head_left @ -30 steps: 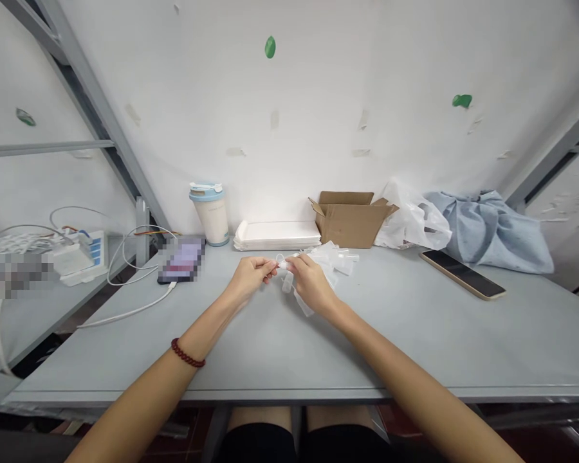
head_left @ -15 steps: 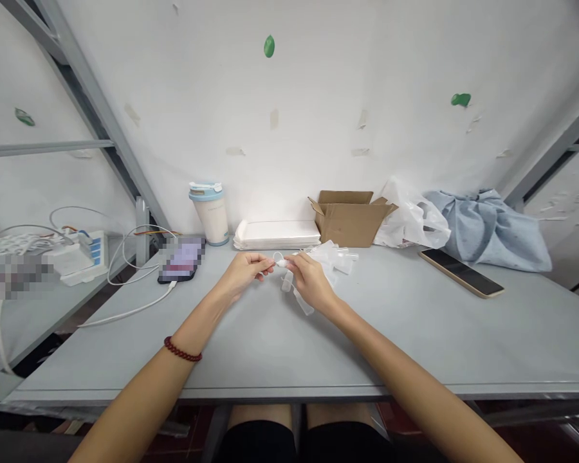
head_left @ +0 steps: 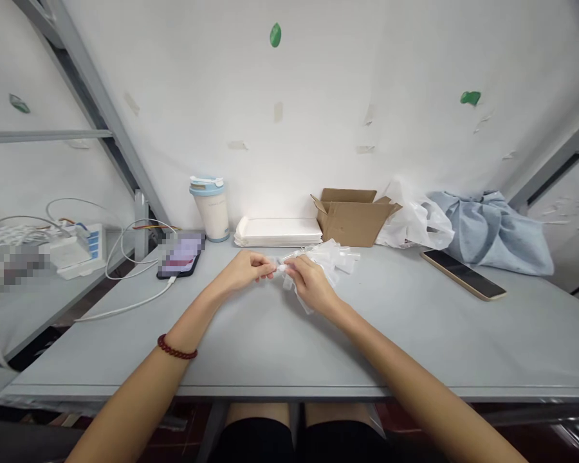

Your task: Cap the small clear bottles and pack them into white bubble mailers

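A small white plastic piece (head_left: 280, 267) sits between the fingertips of both hands, above the desk. My left hand (head_left: 247, 270), its wrist wearing a dark red beaded bracelet (head_left: 177, 348), pinches the piece's left end with thumb and fingers. At the other end, the thumb and fingers of my right hand (head_left: 313, 284) are closed on it. The piece is too small to make out its exact kind. Several translucent plastic pieces (head_left: 341, 258) lie in a loose pile behind and under my right hand, which partly hides them.
Along the wall stand a blue-lidded cup (head_left: 212, 212), a stack of white envelopes (head_left: 280, 233), an open cardboard box (head_left: 354, 222), a white plastic bag (head_left: 415, 222) and a blue cloth bundle (head_left: 499, 235). One phone (head_left: 181, 256) with a cable lies left, another phone (head_left: 463, 274) right.
A thin white loop that stood above the fingertips no longer shows there. Both hands keep their pinch in nearly the same place, and the view has shifted slightly.
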`<act>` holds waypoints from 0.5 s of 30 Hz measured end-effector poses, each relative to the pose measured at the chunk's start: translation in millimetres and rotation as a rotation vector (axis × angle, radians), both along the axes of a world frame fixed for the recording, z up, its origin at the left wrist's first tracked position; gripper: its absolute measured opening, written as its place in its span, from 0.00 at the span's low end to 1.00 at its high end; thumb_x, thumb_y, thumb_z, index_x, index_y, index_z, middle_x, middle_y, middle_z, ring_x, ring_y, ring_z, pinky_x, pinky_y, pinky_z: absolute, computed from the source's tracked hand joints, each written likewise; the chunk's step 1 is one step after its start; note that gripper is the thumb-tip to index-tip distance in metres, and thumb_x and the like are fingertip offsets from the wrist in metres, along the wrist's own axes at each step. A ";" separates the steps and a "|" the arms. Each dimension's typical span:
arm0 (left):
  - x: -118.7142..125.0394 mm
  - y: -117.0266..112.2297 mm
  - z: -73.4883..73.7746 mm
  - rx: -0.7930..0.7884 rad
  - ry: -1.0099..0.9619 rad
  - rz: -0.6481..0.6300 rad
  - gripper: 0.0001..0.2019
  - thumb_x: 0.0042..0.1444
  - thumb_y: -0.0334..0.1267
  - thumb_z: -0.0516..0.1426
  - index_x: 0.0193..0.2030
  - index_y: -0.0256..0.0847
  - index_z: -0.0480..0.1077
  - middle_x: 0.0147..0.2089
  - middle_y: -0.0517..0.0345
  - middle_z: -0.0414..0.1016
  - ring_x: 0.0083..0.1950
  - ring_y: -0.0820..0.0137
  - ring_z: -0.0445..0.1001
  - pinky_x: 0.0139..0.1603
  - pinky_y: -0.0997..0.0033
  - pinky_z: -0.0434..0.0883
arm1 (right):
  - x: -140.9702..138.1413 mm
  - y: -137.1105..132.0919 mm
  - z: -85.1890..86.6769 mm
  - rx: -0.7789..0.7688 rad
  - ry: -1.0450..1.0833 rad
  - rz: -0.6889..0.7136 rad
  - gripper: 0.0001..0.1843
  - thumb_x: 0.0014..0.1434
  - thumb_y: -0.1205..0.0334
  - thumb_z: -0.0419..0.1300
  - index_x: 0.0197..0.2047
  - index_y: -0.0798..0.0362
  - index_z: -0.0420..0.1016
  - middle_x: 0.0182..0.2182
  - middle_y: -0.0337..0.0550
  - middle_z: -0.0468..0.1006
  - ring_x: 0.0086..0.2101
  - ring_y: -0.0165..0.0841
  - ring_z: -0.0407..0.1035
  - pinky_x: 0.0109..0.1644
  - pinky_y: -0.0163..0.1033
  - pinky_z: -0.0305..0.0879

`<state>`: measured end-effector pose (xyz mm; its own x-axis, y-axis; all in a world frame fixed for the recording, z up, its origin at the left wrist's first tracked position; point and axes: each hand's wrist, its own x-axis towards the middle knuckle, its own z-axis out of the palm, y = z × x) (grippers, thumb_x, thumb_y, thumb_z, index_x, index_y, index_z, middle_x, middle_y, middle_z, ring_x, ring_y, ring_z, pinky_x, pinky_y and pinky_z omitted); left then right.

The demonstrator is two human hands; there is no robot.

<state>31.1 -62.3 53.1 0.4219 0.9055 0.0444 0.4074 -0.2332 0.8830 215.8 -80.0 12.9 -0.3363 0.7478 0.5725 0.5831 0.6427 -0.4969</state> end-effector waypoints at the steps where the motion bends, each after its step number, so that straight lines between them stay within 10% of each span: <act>1: -5.2 1.7 1.8 -0.023 0.068 -0.065 0.14 0.47 0.47 0.57 0.25 0.37 0.73 0.25 0.58 0.73 0.26 0.74 0.64 0.27 0.75 0.61 | -2.1 -1.3 -0.7 -0.026 -0.040 0.007 0.10 0.63 0.66 0.48 0.44 0.55 0.69 0.36 0.47 0.71 0.36 0.34 0.66 0.40 0.40 0.64; 5: -24.3 6.8 8.3 -0.075 0.236 -0.169 0.13 0.47 0.45 0.57 0.21 0.37 0.72 0.21 0.60 0.69 0.23 0.75 0.61 0.26 0.75 0.59 | -8.1 -6.9 -1.3 -0.045 -0.205 -0.041 0.17 0.61 0.63 0.53 0.53 0.57 0.62 0.43 0.52 0.69 0.43 0.38 0.64 0.44 0.43 0.64; 15: -45.1 23.1 -3.3 0.081 0.385 0.092 0.16 0.45 0.48 0.57 0.15 0.38 0.67 0.17 0.59 0.65 0.22 0.72 0.62 0.25 0.73 0.57 | -10.6 -11.0 3.3 0.023 -0.622 -0.266 0.21 0.62 0.50 0.47 0.45 0.57 0.71 0.39 0.56 0.71 0.42 0.45 0.62 0.43 0.47 0.58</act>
